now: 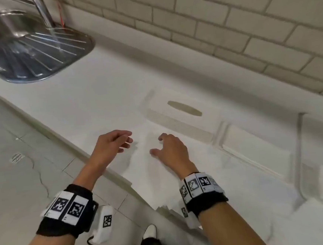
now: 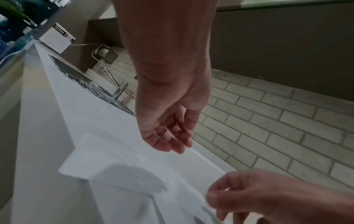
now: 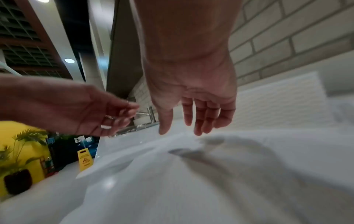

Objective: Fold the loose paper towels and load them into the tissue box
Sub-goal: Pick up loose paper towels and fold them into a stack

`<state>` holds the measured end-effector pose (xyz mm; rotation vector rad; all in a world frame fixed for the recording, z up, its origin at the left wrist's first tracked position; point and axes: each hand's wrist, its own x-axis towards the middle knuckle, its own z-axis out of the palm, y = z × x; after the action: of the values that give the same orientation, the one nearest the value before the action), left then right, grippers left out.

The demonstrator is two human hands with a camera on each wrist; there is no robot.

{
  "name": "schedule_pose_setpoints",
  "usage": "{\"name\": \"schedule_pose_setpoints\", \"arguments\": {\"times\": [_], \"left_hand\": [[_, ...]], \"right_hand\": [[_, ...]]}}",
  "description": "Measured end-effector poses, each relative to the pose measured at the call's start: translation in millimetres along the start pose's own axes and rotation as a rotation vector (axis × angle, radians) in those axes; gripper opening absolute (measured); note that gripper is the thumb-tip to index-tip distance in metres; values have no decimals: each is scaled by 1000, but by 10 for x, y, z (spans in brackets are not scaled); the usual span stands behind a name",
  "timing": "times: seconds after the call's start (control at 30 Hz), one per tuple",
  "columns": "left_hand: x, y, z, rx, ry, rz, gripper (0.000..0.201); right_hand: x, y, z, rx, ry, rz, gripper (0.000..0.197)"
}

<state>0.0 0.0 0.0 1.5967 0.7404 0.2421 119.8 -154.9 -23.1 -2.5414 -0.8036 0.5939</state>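
A loose white paper towel (image 1: 147,169) lies spread on the white counter by its front edge, under both my hands. My left hand (image 1: 126,143) hovers over its left part with relaxed, slightly curled fingers and holds nothing. My right hand (image 1: 157,145) is over its middle, fingers spread and pointing down; in the right wrist view the fingertips (image 3: 198,131) are just at the paper towel (image 3: 191,181). The white tissue box (image 1: 176,119), with an oval slot in its top, lies right behind the hands. The left wrist view shows my left hand (image 2: 172,145) empty above the paper towel (image 2: 134,189).
A steel sink (image 1: 21,49) with a tap (image 1: 43,11) is at the far left of the counter. A pale brick wall (image 1: 246,25) runs behind. More white paper and a white box-like piece (image 1: 257,146) lie to the right. The floor drops off left of the counter edge (image 1: 59,136).
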Motion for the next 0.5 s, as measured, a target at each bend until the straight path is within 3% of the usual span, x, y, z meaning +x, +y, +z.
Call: {"name": "schedule_pose_setpoints", "arguments": {"times": [0.13,0.3,0.37,0.43,0.5], "left_hand": [[117,-7,82,-18,-22,-15,19],[173,-96,113,-36,-32,-46,18],[171,-138,114,-50,-5,-57,17],[169,-168,122,-69,52,-58,16],[165,-185,132,-94,149,-48,21]], "right_hand": [[53,-103,190,-161,-12,56,64],[139,-67,205,47,-34,174,68],[145,-68,176,139,-55,222,55],[143,-52,146,188,-51,207,22],[111,-40,87,301,-46,170,22]]}}
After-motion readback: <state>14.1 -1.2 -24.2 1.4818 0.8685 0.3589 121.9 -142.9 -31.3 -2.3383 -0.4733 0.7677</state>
